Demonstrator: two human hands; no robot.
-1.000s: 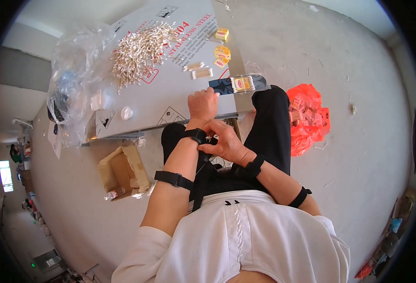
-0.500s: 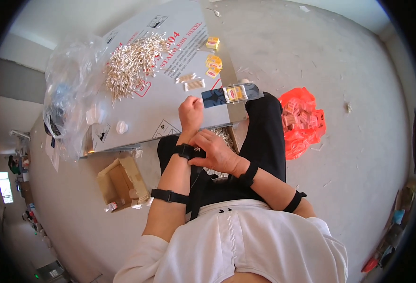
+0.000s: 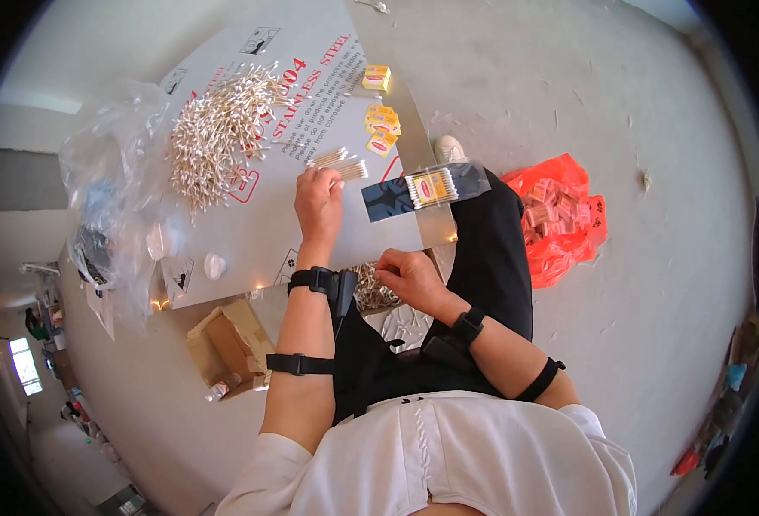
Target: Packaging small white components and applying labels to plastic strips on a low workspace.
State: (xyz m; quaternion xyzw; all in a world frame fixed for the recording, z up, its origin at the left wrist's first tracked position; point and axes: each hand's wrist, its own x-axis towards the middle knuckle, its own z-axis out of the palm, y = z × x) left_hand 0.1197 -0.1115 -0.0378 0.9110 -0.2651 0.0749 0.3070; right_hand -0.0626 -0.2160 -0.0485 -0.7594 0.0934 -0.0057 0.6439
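- Left hand [image 3: 318, 206]: is hanging over the grey, red-printed sheet tabletop [image 3: 259, 228], fingers bending inward beside two short rows of white-tipped cotton swabs [image 3: 352, 170]. The rows are lying at its one o'clock; whether it is pinching any, one cannot tell.
- Right hand [image 3: 414, 279]: is hovering by the near table edge, fingers bending toward the thumb; whether it is pinching anything, one cannot tell.
- Large tangled heap of white-tipped swabs [image 3: 216, 138]: is spreading at the left hand's ten o'clock.
- Flat swab pack with yellow card [image 3: 432, 187]: is resting on a dark patterned strip [image 3: 386, 200], right hand's twelve o'clock.
- Small yellow cards [image 3: 382, 127]: are lying beyond the rows.
- Red plastic bag [image 3: 597, 219]: is holding small packs at the right hand's two o'clock.
- Open brown cardboard box [image 3: 225, 340]: is standing at the left hand's seven o'clock.
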